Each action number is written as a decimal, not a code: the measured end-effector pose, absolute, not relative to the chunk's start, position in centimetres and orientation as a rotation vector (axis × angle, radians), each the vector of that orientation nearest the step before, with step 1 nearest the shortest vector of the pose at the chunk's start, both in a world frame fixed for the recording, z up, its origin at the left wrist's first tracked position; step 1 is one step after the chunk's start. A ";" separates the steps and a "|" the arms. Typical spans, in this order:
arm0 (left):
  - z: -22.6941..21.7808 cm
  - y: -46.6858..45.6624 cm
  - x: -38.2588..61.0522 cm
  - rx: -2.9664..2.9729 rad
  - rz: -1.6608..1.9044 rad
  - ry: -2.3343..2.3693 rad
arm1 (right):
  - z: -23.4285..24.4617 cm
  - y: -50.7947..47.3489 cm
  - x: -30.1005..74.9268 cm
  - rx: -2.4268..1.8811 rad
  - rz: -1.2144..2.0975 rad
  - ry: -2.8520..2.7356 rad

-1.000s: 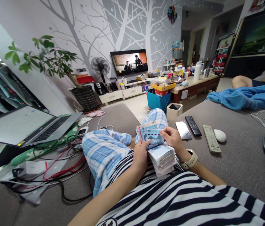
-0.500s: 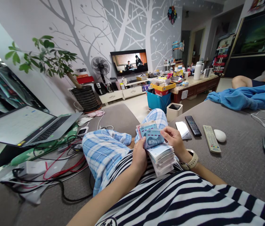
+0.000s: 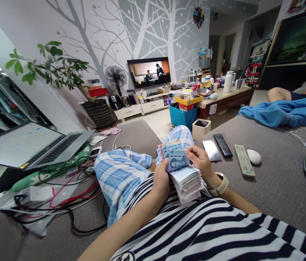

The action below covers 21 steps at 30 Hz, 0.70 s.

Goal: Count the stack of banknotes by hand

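A thick bundle of banknotes [image 3: 187,183] is held over my lap, bent so that its lower part hangs toward my striped shirt. My left hand [image 3: 161,179] is closed round its left side, with the thumb on the face of the notes. At the upper right edge, my right hand [image 3: 198,159] pinches the front blue banknote [image 3: 177,161] between thumb and fingers. Behind that note, another blue one and some pinkish ones fan out. The fingers beneath the bundle are hidden. A pale watch [image 3: 220,185] sits on my right wrist.
On the sofa to the right lie a phone [image 3: 212,150], a black remote [image 3: 222,145], a beige remote [image 3: 244,160] and a white mouse [image 3: 254,156]. A laptop [image 3: 57,146] and tangled cables [image 3: 71,203] are at left. Another person's leg [image 3: 280,95] rests near a blue blanket [image 3: 291,108].
The front notes have shifted very slightly in my fingers. Both hands stay in nearly the same place, and the rest of the room looks the same.
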<state>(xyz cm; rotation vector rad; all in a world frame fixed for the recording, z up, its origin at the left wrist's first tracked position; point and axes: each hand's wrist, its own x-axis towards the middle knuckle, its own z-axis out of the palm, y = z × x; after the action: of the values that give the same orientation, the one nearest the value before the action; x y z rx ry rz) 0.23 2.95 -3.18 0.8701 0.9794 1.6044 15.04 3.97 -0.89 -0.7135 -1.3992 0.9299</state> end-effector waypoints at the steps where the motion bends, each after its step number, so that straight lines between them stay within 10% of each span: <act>1: -3.2 2.9 0.2 0.865 1.601 0.976 | -0.8 3.9 15.0 -0.713 0.931 -1.400; 21: -3.7 3.0 0.1 0.800 1.575 0.940 | -0.7 3.4 15.3 -0.724 0.952 -1.417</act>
<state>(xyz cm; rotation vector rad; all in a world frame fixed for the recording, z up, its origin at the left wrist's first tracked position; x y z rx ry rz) 0.06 3.01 -3.70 0.7998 0.9403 1.5747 15.26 3.42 -0.71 -0.7235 -1.4170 0.9519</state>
